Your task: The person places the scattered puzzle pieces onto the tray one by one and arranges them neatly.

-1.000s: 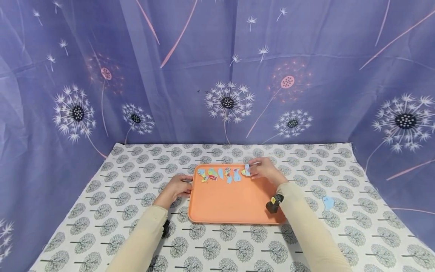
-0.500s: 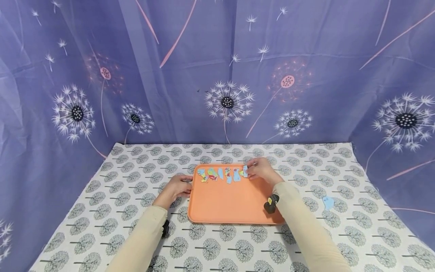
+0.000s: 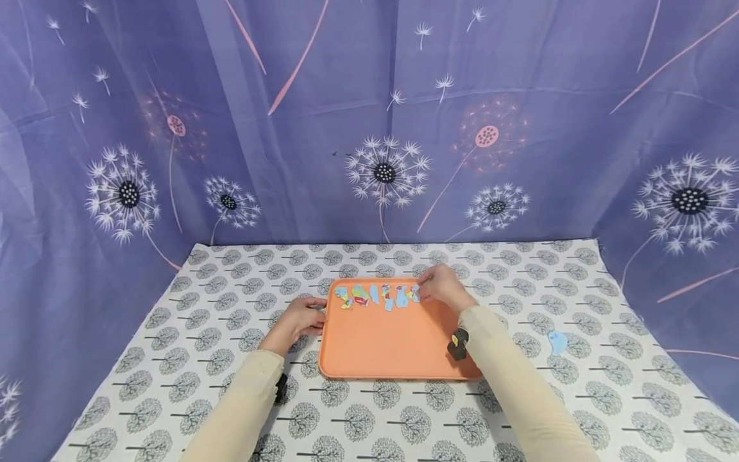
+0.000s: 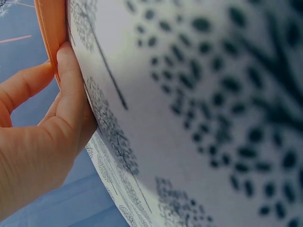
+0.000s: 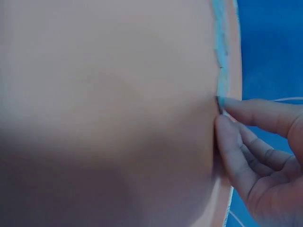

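An orange tray (image 3: pixel 381 346) lies on the table, with a row of flat, irregular puzzle pieces (image 3: pixel 401 298) along its far rim. They are light blue with coloured print. My left hand (image 3: pixel 300 319) holds the tray's left edge; in the left wrist view its thumb and fingers pinch the orange rim (image 4: pixel 49 23). At the right end of the row, my right hand (image 3: pixel 443 285) pinches a blue puzzle piece (image 3: pixel 415 292) close to its neighbour. The right wrist view shows thumb and finger meeting at this piece's edge, and the fingers hide part of it.
Another light-blue puzzle piece (image 3: pixel 557 342) lies on the tablecloth to the right of the tray. The white tablecloth (image 3: pixel 219 340) carries a grey tree print. A purple dandelion-patterned curtain (image 3: pixel 312 160) hangs behind the table's far edge.
My right hand has shifted slightly left with the puzzle piece, bringing it up against the row's last piece. My left hand has stayed at the tray's edge.
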{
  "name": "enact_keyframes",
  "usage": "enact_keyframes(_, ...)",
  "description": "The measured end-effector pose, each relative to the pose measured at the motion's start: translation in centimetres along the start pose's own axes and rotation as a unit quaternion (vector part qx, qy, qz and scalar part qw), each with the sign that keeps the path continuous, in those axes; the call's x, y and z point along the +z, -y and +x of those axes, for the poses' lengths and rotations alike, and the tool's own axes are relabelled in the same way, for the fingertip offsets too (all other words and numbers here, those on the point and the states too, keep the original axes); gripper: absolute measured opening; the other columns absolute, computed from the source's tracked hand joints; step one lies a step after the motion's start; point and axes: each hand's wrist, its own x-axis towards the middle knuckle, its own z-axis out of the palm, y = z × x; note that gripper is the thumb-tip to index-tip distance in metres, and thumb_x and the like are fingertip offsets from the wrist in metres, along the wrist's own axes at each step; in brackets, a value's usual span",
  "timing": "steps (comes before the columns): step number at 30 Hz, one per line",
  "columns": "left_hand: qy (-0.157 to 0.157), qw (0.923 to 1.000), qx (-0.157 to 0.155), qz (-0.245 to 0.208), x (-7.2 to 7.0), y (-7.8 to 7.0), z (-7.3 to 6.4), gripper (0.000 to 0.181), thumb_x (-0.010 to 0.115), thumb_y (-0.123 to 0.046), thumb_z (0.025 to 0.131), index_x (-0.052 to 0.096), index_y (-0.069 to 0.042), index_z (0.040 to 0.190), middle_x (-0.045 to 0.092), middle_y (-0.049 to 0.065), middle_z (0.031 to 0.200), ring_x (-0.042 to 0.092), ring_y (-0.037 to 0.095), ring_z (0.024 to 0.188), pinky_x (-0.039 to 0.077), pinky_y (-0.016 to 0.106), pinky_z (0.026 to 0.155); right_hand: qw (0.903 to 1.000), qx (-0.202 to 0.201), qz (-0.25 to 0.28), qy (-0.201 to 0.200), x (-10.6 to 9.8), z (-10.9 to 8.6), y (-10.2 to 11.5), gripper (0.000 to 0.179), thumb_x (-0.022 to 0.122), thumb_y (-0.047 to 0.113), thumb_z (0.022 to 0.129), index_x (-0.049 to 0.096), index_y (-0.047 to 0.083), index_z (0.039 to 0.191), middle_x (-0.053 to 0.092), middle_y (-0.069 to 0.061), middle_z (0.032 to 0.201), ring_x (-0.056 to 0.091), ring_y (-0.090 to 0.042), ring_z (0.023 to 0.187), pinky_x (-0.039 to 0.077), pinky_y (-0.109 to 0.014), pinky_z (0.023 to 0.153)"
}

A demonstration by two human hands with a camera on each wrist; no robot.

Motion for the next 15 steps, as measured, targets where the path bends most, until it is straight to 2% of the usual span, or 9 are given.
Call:
enact_keyframes(4, 0.001, 1.0000, 0.000, 0.002, -0.04, 0.01, 0.09, 0.051, 0.062, 0.008, 0.083, 0.054, 0.000, 0.133, 0.065, 0.016, 0.084, 0.063, 0.019, 0.066, 0.060, 0.029, 0.060, 0.9997, -0.005, -0.024, -0.002, -0.05, -0.02, -0.07, 0.026, 0.071, -0.004, 0.077, 0.066, -0.006, 0.103, 0.071, -0.013, 0.083, 0.068, -0.016, 0.063, 0.060, -0.029, 0.064)
enact_keyframes(11, 0.008, 1.0000, 0.001, 0.002, -0.17, -0.18, 0.09, 0.050, 0.062, 0.006, 0.085, 0.053, 0.000, 0.134, 0.065, 0.017, 0.086, 0.063, 0.019, 0.067, 0.060, 0.029, 0.060, 0.9997, -0.023, -0.007, 0.006, -0.39, -0.21, 0.21, 0.026, 0.070, -0.006, 0.078, 0.065, -0.009, 0.103, 0.069, -0.017, 0.087, 0.068, -0.019, 0.066, 0.060, -0.030, 0.065)
enact_keyframes(15, 0.007, 1.0000, -0.003, 0.001, -0.10, -0.10, 0.05, 0.050, 0.062, 0.007, 0.084, 0.054, 0.000, 0.133, 0.065, 0.016, 0.084, 0.063, 0.019, 0.066, 0.060, 0.028, 0.060, 0.9985, -0.053, 0.007, 0.016, -0.68, -0.46, -0.02, 0.024, 0.066, -0.005, 0.083, 0.064, -0.012, 0.105, 0.069, -0.021, 0.090, 0.068, -0.024, 0.070, 0.061, -0.032, 0.068)
